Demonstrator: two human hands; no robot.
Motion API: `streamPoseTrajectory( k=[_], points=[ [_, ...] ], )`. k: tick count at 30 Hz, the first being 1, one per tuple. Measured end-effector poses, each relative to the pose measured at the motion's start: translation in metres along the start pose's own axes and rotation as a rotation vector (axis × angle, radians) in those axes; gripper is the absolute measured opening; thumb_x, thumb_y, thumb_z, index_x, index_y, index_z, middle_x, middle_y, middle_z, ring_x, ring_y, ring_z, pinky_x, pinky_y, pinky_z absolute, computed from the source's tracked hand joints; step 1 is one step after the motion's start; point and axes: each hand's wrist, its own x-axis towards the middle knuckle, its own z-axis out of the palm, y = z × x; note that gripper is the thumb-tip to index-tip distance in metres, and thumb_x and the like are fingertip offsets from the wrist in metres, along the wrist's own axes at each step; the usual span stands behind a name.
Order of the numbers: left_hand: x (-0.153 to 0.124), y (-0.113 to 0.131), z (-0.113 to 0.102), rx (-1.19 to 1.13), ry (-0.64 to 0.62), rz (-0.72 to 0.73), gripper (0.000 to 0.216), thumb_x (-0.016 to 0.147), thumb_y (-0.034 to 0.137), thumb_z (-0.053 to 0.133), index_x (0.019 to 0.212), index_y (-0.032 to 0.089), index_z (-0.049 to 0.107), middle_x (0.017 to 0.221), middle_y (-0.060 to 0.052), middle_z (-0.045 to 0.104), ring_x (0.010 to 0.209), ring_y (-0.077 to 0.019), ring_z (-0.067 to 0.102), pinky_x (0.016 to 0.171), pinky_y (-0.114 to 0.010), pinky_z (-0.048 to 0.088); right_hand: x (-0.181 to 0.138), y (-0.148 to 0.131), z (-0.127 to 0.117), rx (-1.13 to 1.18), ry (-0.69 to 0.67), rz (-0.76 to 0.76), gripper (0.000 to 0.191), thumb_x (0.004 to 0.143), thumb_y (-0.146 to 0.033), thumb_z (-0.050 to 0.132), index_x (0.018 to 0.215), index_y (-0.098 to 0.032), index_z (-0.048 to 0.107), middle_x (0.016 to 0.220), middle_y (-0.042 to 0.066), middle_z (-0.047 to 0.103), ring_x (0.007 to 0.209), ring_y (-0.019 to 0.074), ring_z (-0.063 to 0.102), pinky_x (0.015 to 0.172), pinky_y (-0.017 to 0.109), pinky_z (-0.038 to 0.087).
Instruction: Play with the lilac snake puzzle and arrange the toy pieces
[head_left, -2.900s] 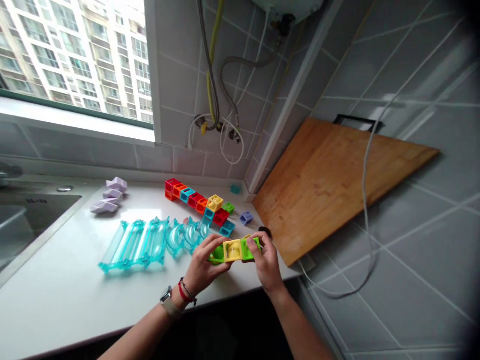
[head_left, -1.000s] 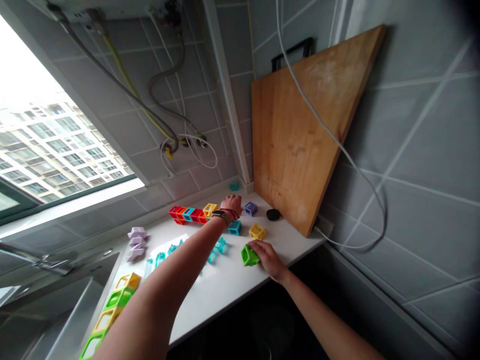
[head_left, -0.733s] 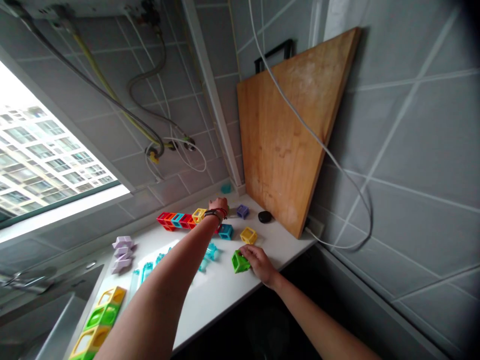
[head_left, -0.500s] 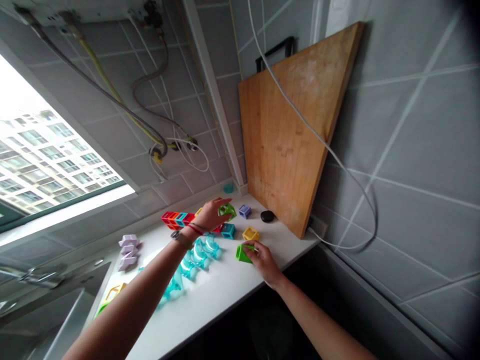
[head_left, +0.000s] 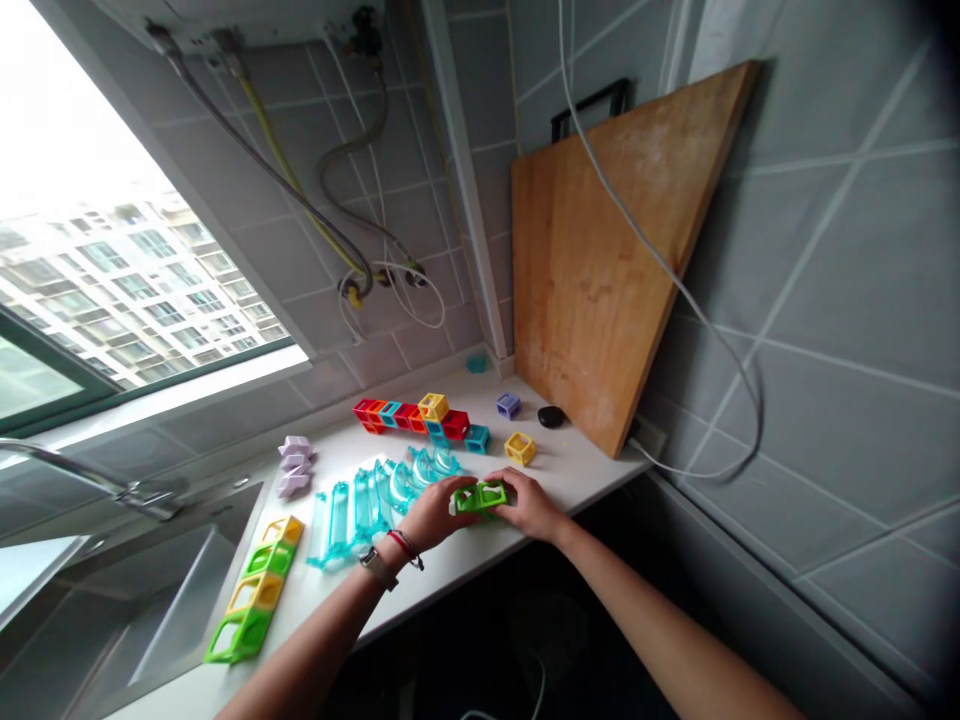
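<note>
Two green hollow toy blocks (head_left: 480, 496) are side by side between my hands, near the counter's front edge. My left hand (head_left: 438, 512) is closed on the left block, and my right hand (head_left: 528, 500) grips the right one. The blocks touch; whether they are locked together I cannot tell. Beyond my hands lie a yellow block (head_left: 520, 448), a blue block (head_left: 477, 438) and a purple block (head_left: 508, 405). A row of red, orange and blue blocks (head_left: 397, 415) has a yellow block (head_left: 433, 405) on top. Clear teal track-like pieces (head_left: 367, 500) lie left of my hands.
A green and yellow block strip (head_left: 255, 590) lies by the sink (head_left: 142, 610). Lilac pieces (head_left: 295, 466) stand behind it. A wooden board (head_left: 600, 270) leans on the wall, with a black round object (head_left: 551, 416) at its foot. A white cable (head_left: 667, 270) hangs in front.
My left hand has come back toward me with its green block and now meets my right hand and the other green block. The view has shifted left, showing more of the sink.
</note>
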Motion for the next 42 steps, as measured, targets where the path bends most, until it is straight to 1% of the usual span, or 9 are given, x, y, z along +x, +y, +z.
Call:
streamPoseTrajectory(
  k=[14,17,20,24,26,28,33,37,42],
  points=[
    [-0.002,-0.002,0.019,-0.098,0.095,-0.007,0.046,0.072,0.031,0.089,0.113,0.020,0.073,0.106,-0.010,0.078,0.096,-0.0283,0.074,0.091,-0.042,0.058,-0.006,-0.002,0.002,-0.218,-0.015,-0.055,0.044,0.071,-0.017,0.074,0.115,-0.026,0.073,0.115,0.007,0.073,0.111,0.0295,0.066,0.106,0.048,0.047],
    [-0.006,0.006,0.016,-0.097,0.157,-0.003,0.063,0.063,0.036,0.096,0.119,0.019,0.071,0.119,-0.014,0.074,0.114,-0.0333,0.069,0.103,-0.047,0.054,-0.008,-0.001,0.004,-0.242,-0.022,-0.081,0.047,0.073,-0.021,0.075,0.119,-0.025,0.070,0.121,0.009,0.070,0.117,0.0316,0.063,0.110,0.051,0.045],
    [-0.033,0.025,0.009,-0.092,0.281,-0.009,0.090,0.063,0.046,0.095,0.141,0.018,0.057,0.147,-0.020,0.057,0.137,-0.0355,0.054,0.115,-0.049,0.047,-0.010,0.002,0.006,-0.303,-0.017,-0.117,0.058,0.073,-0.023,0.075,0.129,-0.025,0.065,0.131,0.011,0.064,0.127,0.0329,0.057,0.114,0.053,0.042],
    [-0.112,0.036,-0.016,-0.170,0.503,-0.090,0.032,0.097,0.044,0.065,0.123,0.026,0.068,0.111,-0.009,0.076,0.100,-0.0234,0.073,0.088,-0.039,0.061,-0.013,0.009,0.005,-0.393,-0.052,-0.131,0.067,0.076,-0.022,0.069,0.142,-0.027,0.055,0.143,0.011,0.056,0.135,0.0322,0.052,0.115,0.051,0.045],
    [-0.156,0.020,-0.041,-0.079,0.603,-0.275,0.026,0.100,0.046,0.057,0.103,0.025,0.073,0.097,-0.007,0.078,0.089,-0.0226,0.074,0.078,-0.036,0.061,-0.014,0.012,0.004,-0.388,-0.066,-0.138,0.068,0.077,-0.018,0.064,0.144,-0.028,0.053,0.145,0.011,0.053,0.137,0.0316,0.052,0.113,0.050,0.048],
    [-0.191,-0.011,-0.073,0.148,0.655,-0.580,0.035,0.100,0.053,0.050,0.112,0.026,0.070,0.111,-0.006,0.076,0.101,-0.0223,0.073,0.086,-0.034,0.060,-0.016,0.013,0.003,-0.390,-0.075,-0.157,0.068,0.077,-0.014,0.058,0.143,-0.028,0.054,0.145,0.010,0.053,0.137,0.0313,0.051,0.114,0.050,0.047],
    [-0.224,-0.104,-0.137,0.294,0.611,-0.889,0.077,0.078,0.066,0.066,0.130,0.009,0.062,0.133,-0.025,0.067,0.128,-0.0412,0.060,0.104,-0.049,0.049,-0.016,0.013,0.002,-0.406,-0.039,-0.202,0.068,0.075,-0.012,0.053,0.141,-0.027,0.059,0.142,0.011,0.056,0.137,0.0320,0.051,0.117,0.052,0.043],
    [-0.219,-0.147,-0.141,0.247,0.483,-1.010,0.076,0.075,0.069,0.065,0.120,0.007,0.068,0.110,-0.023,0.077,0.107,-0.0394,0.072,0.089,-0.043,0.054,-0.016,0.013,0.002,-0.394,-0.025,-0.201,0.065,0.075,-0.014,0.054,0.138,-0.026,0.061,0.141,0.011,0.057,0.135,0.0318,0.053,0.115,0.051,0.045],
    [-0.223,-0.160,-0.133,0.230,0.431,-0.988,0.049,0.079,0.060,0.066,0.101,0.017,0.076,0.106,-0.015,0.080,0.103,-0.0344,0.074,0.085,-0.036,0.054,-0.016,0.013,0.001,-0.393,-0.013,-0.207,0.056,0.082,-0.018,0.056,0.137,-0.026,0.061,0.141,0.012,0.057,0.132,0.0320,0.056,0.113,0.052,0.046]
  ],
)
